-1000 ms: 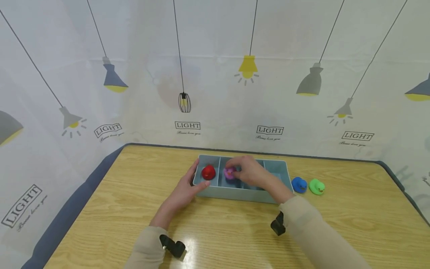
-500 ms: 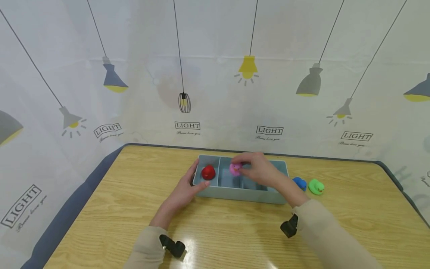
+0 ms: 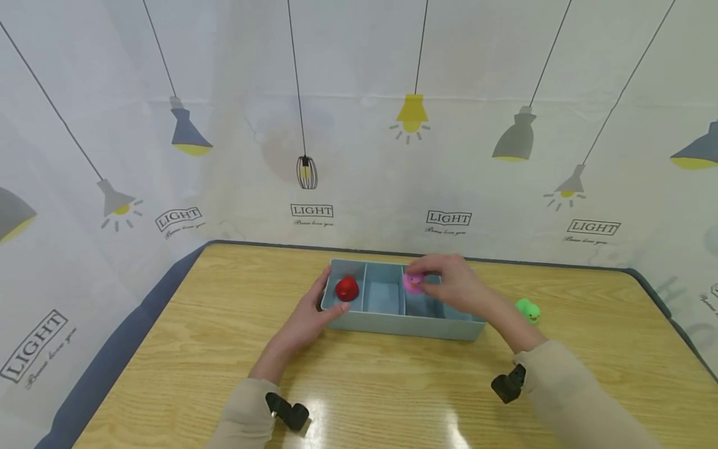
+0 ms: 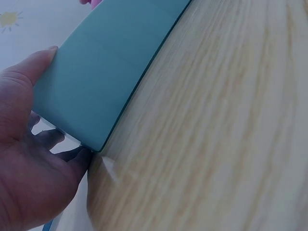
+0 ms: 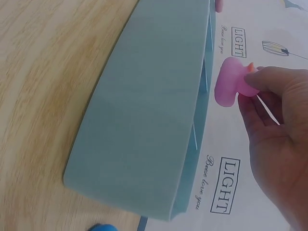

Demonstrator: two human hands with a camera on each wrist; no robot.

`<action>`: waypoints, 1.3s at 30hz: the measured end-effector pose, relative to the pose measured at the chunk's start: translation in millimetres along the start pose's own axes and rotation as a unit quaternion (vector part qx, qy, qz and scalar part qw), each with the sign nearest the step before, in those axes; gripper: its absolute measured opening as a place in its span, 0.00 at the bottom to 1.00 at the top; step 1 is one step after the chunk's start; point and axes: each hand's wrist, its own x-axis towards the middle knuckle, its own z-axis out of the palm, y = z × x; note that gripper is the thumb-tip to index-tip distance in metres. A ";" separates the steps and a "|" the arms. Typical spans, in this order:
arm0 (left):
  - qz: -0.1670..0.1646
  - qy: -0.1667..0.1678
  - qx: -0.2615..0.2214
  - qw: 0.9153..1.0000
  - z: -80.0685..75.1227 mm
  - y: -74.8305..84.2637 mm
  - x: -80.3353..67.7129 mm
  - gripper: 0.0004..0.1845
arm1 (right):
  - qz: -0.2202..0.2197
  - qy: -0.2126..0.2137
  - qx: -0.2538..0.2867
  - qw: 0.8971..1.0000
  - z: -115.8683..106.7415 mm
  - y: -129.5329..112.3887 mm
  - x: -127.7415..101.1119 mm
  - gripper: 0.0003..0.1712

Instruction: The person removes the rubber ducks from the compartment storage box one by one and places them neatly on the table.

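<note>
A blue-grey box, split by dividers into compartments, stands on the table. My left hand grips its left end, the thumb on the front rim and the fingers round the end wall, as the left wrist view shows too. My right hand pinches a pink rubber duck between thumb and fingers. In the right wrist view the duck is held above the box's rim; from the head it overlaps the third compartment from the left. A red rubber duck sits in the leftmost compartment, and the second one is bare.
A green rubber duck lies on the wooden table right of the box, beyond my right forearm. Part of a blue duck shows near the box's right end; the forearm hides it from the head view. A lamp-print curtain hangs behind.
My right hand has lifted the pink duck out of the second compartment and carried it rightward over the third. The left hand has stayed on the box. The blue duck became hidden behind the forearm.
</note>
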 end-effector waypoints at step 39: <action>-0.005 -0.004 -0.004 1.000 0.1 0.4 0.0 0.50 | 0.095 0.066 -0.012 0.993 -85.7 45.2 -96.3 0.17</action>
